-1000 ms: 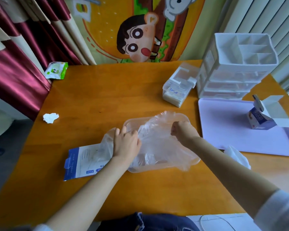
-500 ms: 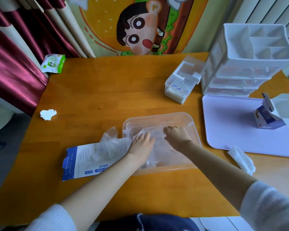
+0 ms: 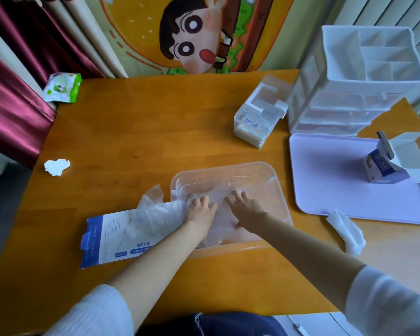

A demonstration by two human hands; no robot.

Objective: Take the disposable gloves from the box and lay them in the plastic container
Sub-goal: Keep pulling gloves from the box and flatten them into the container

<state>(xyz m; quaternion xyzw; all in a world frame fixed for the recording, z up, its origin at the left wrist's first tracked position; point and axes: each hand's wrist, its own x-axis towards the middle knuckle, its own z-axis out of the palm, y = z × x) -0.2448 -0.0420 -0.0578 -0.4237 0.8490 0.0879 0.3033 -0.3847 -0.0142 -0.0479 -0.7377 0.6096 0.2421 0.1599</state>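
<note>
A clear plastic container (image 3: pixel 274 180) sits mid-table. Thin transparent disposable gloves (image 3: pixel 218 221) lie flat inside it. My left hand (image 3: pixel 200 210) and my right hand (image 3: pixel 244 207) both press down on the gloves with fingers spread, side by side in the container. The flat blue-and-white glove box (image 3: pixel 107 236) lies just left of the container, with a bunch of loose gloves (image 3: pixel 153 209) spilling over it and touching the container's left wall.
A lilac tray (image 3: pixel 337 180) on the right holds a small opened carton (image 3: pixel 386 166). Behind it stand a white drawer organiser (image 3: pixel 354 93) and a clear lidded box (image 3: pixel 260 117). A folded tissue (image 3: pixel 347 231), a crumpled paper (image 3: pixel 56 166) and a wipes pack (image 3: pixel 62 87) lie about.
Both hands came down from holding the gloves up over the container to pressing them flat inside it. The glove bundle now lies low in the container.
</note>
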